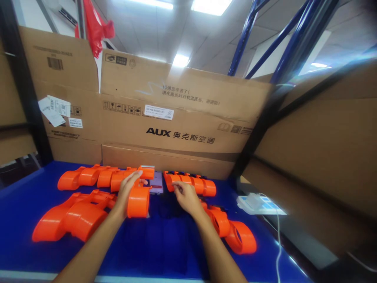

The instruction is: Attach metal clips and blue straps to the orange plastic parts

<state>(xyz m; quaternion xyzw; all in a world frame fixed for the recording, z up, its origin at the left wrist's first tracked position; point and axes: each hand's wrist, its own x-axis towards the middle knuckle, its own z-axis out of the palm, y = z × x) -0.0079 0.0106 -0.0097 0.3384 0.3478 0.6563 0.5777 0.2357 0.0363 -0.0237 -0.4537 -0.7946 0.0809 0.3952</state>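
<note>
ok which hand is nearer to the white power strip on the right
Right. The right hand is left of the white power strip, by the rear right row of orange pieces; the left hand, with an orange piece, is farther left.

From the middle of the table (160, 253), a far left row of tubes (88, 176) is laid at 10 to 11 o'clock, a near left row (85, 217) at 9. A far right row (197, 184) is placed at 1, a near right row (242, 239) at 3. Between the far rows, a card (157, 181) is laid at 12. One tube (138, 203) is held at 11 in the left hand (126, 192); the right hand (186, 196) is placed at the far right row. A power strip (272, 209) is set between 2 and 3, its cable (278, 243) led towards 4. Cardboard (188, 153) is stood behind the far rows.
</note>
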